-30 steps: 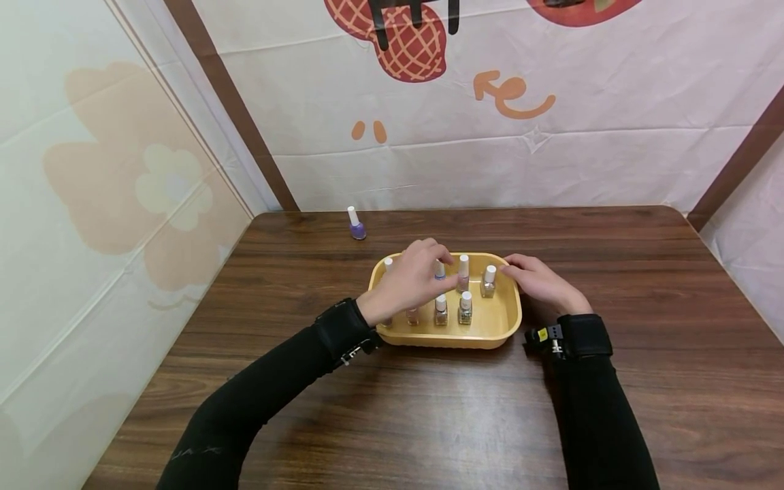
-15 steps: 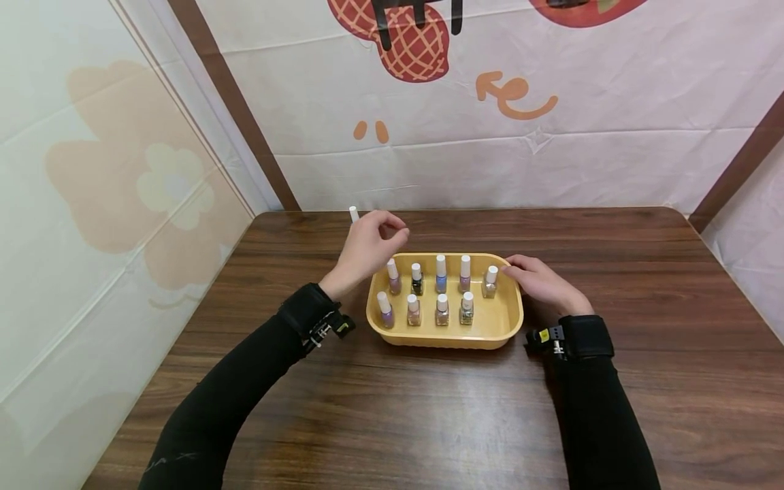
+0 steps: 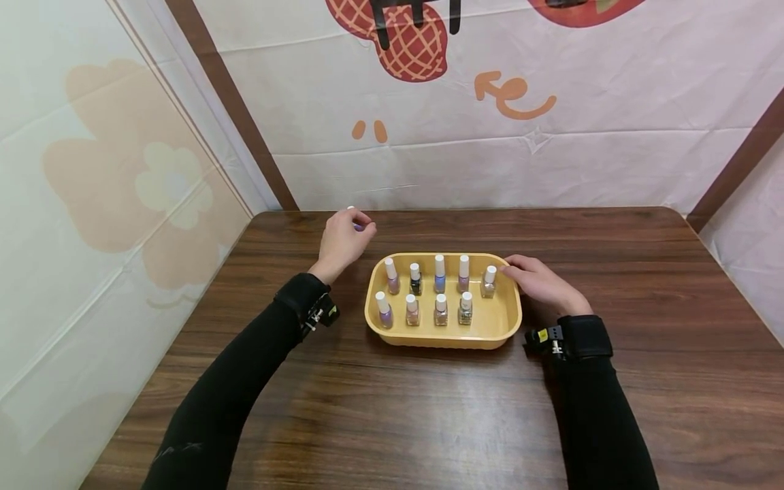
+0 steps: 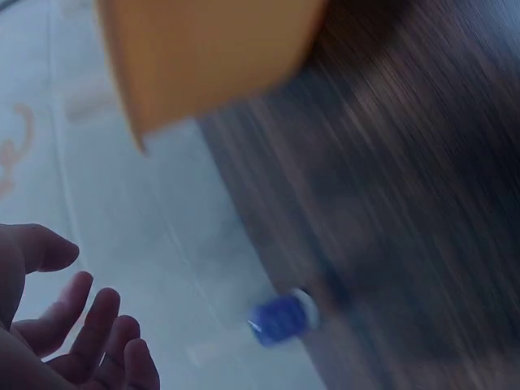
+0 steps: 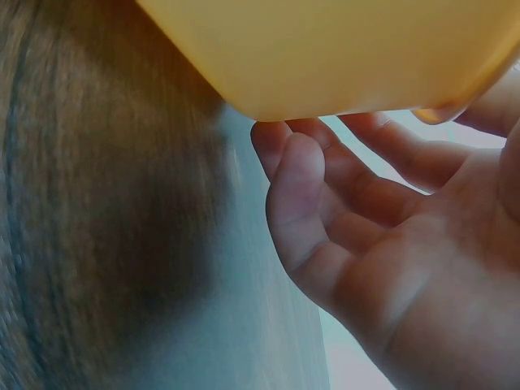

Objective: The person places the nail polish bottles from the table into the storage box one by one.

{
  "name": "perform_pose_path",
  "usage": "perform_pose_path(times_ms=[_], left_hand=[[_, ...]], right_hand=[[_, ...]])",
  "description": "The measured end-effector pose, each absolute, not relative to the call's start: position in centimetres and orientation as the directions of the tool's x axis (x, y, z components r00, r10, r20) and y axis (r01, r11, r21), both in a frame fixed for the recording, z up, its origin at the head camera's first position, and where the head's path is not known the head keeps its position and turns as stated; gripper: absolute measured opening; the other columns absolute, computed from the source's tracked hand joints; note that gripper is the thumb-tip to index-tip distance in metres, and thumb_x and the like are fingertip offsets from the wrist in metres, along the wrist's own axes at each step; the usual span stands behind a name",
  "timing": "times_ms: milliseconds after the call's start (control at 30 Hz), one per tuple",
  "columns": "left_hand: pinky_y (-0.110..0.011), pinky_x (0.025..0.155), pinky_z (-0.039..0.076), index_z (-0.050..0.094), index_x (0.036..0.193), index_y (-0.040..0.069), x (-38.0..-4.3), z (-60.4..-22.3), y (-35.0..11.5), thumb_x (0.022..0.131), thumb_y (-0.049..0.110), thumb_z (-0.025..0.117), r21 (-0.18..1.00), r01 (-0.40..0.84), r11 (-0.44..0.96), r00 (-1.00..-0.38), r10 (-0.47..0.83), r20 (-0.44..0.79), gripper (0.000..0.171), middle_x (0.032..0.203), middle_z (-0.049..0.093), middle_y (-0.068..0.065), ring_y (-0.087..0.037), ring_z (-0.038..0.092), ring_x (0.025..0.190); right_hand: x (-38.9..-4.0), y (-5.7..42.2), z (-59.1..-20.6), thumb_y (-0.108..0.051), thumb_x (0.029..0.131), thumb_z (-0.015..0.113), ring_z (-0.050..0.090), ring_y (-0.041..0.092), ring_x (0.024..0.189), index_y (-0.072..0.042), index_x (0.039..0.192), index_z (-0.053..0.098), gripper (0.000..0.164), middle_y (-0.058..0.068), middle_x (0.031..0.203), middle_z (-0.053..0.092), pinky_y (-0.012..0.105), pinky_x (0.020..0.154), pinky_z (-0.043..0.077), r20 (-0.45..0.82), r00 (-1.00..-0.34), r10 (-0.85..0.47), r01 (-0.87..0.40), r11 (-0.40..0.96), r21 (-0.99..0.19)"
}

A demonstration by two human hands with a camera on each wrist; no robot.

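A purple nail polish bottle with a white cap [image 4: 280, 319] stands at the table's far left edge. My left hand [image 3: 341, 241] is beside it, largely covering it in the head view. In the left wrist view the fingers are loosely curved, with a gap between them and the bottle. My right hand [image 3: 545, 282] grips the right end of a yellow tray [image 3: 513, 320], thumb at the rim and fingers against the outer wall [image 5: 349, 89]. Inside the tray several nail polish bottles stand in two rows, among them a blue one [image 3: 439, 280] and a dark one [image 3: 415, 282].
The tray stands on a brown wood-grain table [image 3: 429, 415]. A white printed cloth [image 3: 429, 163] hangs along the back edge, and another pale cloth [image 3: 92, 238] runs down the left side.
My left hand has moved from over the tray leftward and away from me to the purple bottle at the back. The right hand has stayed at the tray's right end.
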State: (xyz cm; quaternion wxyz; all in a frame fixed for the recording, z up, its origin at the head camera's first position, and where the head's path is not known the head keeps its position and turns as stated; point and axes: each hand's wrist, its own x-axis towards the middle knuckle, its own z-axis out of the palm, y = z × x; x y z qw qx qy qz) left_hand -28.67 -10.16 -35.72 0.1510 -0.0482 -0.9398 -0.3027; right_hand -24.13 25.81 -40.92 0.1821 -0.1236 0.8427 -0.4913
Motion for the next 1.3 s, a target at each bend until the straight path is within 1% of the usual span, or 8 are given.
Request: perform_pose_path(times_ms=[200,333,467,667,800,1000,1167,1300], left_hand=[[-0.040,0.076,0.048,0.069,0.099,0.009,-30.5,-36.8,-12.0,0.088,0.028,0.060,0.573,0.033,0.819,-0.957,-0.138,0.253,0.024,0.102,0.065,-0.010,-0.026,0.060,0.092],[-0.042,0.076,0.049,0.070,0.101,0.010,-31.6,-37.2,-12.8,0.089,0.030,0.059,0.573,-0.046,0.818,-0.954,-0.205,0.218,0.026,0.104,0.067,-0.010,-0.027,0.062,0.094],[-0.044,0.077,0.050,0.070,0.101,0.009,-32.6,-37.8,-13.1,0.089,0.031,0.059,0.559,-0.089,0.824,-0.949,-0.241,0.204,0.027,0.105,0.068,-0.011,-0.028,0.063,0.095],[-0.045,0.080,0.050,0.067,0.104,0.006,-33.5,-38.5,-13.2,0.089,0.032,0.060,0.560,-0.126,0.819,-0.949,-0.264,0.172,0.031,0.109,0.067,-0.013,-0.030,0.062,0.097],[-0.045,0.081,0.050,0.065,0.106,0.004,-34.1,-38.9,-13.2,0.089,0.032,0.060,0.566,-0.139,0.812,-0.950,-0.271,0.156,0.033,0.111,0.066,-0.014,-0.030,0.061,0.099],[-0.045,0.081,0.051,0.065,0.106,0.003,-34.8,-39.5,-13.4,0.089,0.032,0.060,0.569,-0.147,0.809,-0.947,-0.281,0.154,0.034,0.110,0.066,-0.015,-0.031,0.062,0.098],[-0.045,0.084,0.050,0.064,0.110,0.003,-35.2,-39.7,-13.2,0.089,0.031,0.060,0.578,-0.148,0.802,-0.951,-0.276,0.138,0.036,0.115,0.065,-0.016,-0.032,0.061,0.103],[-0.045,0.085,0.050,0.065,0.111,0.003,-35.5,-39.8,-12.7,0.089,0.030,0.060,0.579,-0.151,0.801,-0.954,-0.271,0.127,0.035,0.116,0.065,-0.016,-0.031,0.061,0.104]], right_hand=[[-24.2,25.8,-41.0,-0.034,0.105,0.037,0.060,0.025,0.103,0.001,0.132,0.047,0.046,0.020,0.123,0.057,0.028,0.082,0.049,-0.190,-0.909,-0.371,-0.023,0.498,-0.867],[-24.2,25.9,-41.0,-0.034,0.105,0.036,0.060,0.025,0.102,0.001,0.133,0.047,0.046,0.020,0.123,0.057,0.028,0.081,0.049,-0.194,-0.909,-0.369,-0.017,0.498,-0.867],[-24.2,25.9,-41.1,-0.034,0.105,0.037,0.061,0.025,0.103,0.000,0.134,0.046,0.046,0.020,0.124,0.057,0.029,0.082,0.050,-0.193,-0.908,-0.372,-0.019,0.496,-0.868],[-24.3,26.0,-41.0,-0.034,0.105,0.037,0.060,0.027,0.108,0.001,0.134,0.047,0.047,0.021,0.126,0.056,0.036,0.089,0.050,-0.172,-0.910,-0.377,-0.046,0.503,-0.863],[-24.3,26.0,-41.0,-0.035,0.104,0.037,0.059,0.026,0.106,0.000,0.134,0.047,0.047,0.020,0.125,0.057,0.035,0.088,0.048,-0.170,-0.914,-0.368,-0.053,0.523,-0.851],[-24.4,26.0,-41.1,-0.033,0.104,0.038,0.060,0.027,0.108,0.000,0.133,0.048,0.045,0.020,0.126,0.056,0.035,0.089,0.051,-0.185,-0.914,-0.362,-0.020,0.494,-0.869],[-24.6,26.0,-41.3,-0.035,0.104,0.039,0.060,0.025,0.108,-0.002,0.132,0.048,0.045,0.018,0.125,0.057,0.034,0.088,0.050,-0.194,-0.916,-0.353,-0.005,0.492,-0.871],[-24.7,26.2,-41.4,-0.034,0.104,0.039,0.060,0.026,0.108,-0.001,0.133,0.048,0.045,0.019,0.125,0.057,0.034,0.088,0.050,-0.187,-0.915,-0.357,-0.013,0.490,-0.872]])
